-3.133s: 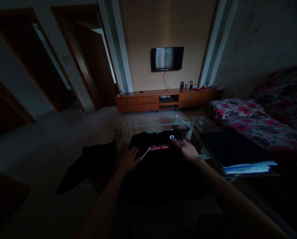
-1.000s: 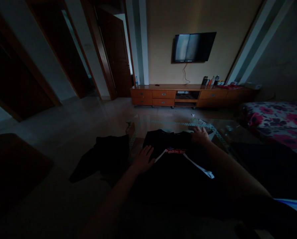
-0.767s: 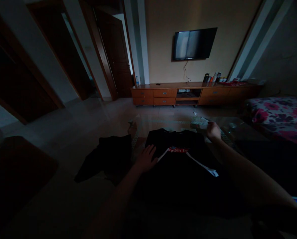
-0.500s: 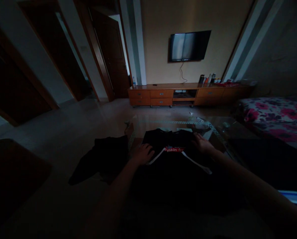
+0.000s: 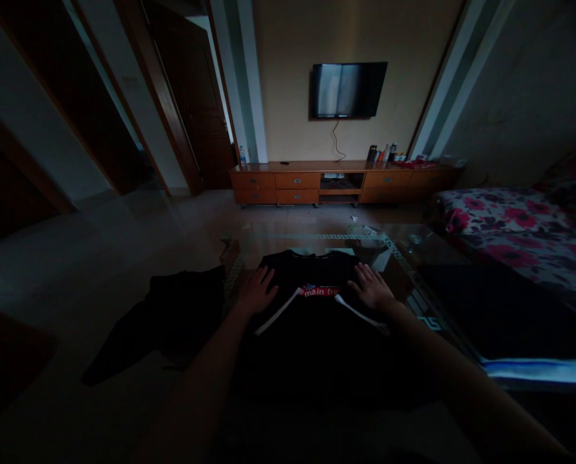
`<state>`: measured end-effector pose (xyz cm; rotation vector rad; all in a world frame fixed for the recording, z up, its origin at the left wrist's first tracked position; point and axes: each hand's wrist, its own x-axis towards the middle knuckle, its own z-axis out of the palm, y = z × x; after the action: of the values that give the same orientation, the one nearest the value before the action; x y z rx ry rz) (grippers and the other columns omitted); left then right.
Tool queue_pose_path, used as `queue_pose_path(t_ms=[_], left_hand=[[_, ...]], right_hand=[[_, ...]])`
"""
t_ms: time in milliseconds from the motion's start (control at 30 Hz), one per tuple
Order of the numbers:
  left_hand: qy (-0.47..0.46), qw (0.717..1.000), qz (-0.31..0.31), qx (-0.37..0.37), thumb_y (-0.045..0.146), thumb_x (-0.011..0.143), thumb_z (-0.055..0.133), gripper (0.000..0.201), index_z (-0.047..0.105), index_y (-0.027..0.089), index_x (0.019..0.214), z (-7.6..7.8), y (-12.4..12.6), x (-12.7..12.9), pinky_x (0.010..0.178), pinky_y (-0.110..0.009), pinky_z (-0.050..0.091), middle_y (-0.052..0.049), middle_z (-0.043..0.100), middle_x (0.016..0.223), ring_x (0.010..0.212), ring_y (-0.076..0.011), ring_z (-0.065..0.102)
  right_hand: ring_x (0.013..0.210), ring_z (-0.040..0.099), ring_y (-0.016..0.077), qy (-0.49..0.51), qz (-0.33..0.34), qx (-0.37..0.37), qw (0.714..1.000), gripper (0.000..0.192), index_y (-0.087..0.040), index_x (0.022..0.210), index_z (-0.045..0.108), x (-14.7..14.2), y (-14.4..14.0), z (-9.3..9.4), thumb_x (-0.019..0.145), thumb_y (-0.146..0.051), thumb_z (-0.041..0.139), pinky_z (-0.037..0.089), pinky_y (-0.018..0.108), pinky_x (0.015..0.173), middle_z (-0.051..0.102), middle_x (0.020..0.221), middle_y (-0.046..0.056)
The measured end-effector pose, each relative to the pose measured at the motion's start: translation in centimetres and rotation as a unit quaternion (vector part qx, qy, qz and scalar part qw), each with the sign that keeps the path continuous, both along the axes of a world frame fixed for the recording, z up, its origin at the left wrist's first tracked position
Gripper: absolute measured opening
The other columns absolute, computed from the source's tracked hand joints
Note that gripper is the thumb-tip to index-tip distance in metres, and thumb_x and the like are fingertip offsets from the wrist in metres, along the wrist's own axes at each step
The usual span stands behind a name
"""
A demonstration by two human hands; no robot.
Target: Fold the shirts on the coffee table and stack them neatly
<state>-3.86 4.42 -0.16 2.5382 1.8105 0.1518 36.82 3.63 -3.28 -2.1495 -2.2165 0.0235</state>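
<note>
Hands lie flat, fingers spread: left hand (image 5: 256,290) and right hand (image 5: 371,288) press the black printed cotton T-shirt (image 5: 317,309). It lies spread on the glass table (image 5: 404,258), apparently unfolded.

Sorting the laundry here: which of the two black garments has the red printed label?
The black shirt lying flat on the glass table under the left hand and right hand. The crumpled black garment shows no print.

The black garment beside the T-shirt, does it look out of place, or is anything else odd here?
Yes. The crumpled black garment hangs off the left edge of the glass table, bunched, not flat. The black T-shirt lies spread out, with the left hand and right hand flat on it. No spill or damage shows in the dim light.
</note>
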Motion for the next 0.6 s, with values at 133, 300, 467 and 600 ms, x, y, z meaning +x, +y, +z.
queue_pose_path(t_ms=[133,300,467,600], left_hand=[[0.007,1.000,0.029,0.007,0.051,0.102,0.035,0.062,0.036,0.022,0.157,-0.4,0.9,0.6,0.125,-0.048,0.018,-0.011,0.029,0.167,0.154,-0.0268,0.026],[0.006,0.999,0.041,0.028,0.054,0.098,0.043,0.066,0.041,0.020,0.154,-0.2,1.6,1.6,0.123,-0.046,0.022,-0.013,0.031,0.166,0.153,-0.0300,0.029],[-0.002,0.999,0.044,0.022,0.055,0.100,0.038,0.068,0.036,0.018,0.157,-1.0,2.2,1.9,0.123,-0.045,0.022,-0.015,0.027,0.167,0.155,-0.0300,0.023],[-0.007,0.996,0.073,0.049,0.057,0.096,0.043,0.073,0.036,0.016,0.156,-1.3,2.4,1.8,0.122,-0.048,0.022,-0.016,0.026,0.167,0.155,-0.0324,0.022]], right_hand=[[0.157,0.015,0.0246,-0.020,0.026,0.015,0.999,0.076,-0.014,0.162,0.026,0.8,-0.1,0.3,0.102,-0.059,0.023,0.012,0.046,0.128,0.017,0.170,0.007],[0.157,0.013,0.0254,0.000,0.037,0.039,0.999,0.076,-0.012,0.161,0.030,-0.7,-0.9,1.0,0.102,-0.059,0.024,0.011,0.045,0.128,0.019,0.169,0.011],[0.157,0.012,0.0266,0.031,0.100,-0.004,0.994,0.068,-0.028,0.162,0.029,-2.0,-1.5,0.9,0.103,-0.061,0.018,0.008,0.054,0.126,0.020,0.170,0.003],[0.156,0.016,0.0249,0.031,0.074,0.021,0.997,0.069,-0.020,0.161,0.031,-2.2,-1.5,1.1,0.104,-0.058,0.023,0.011,0.048,0.126,0.025,0.168,0.008]])
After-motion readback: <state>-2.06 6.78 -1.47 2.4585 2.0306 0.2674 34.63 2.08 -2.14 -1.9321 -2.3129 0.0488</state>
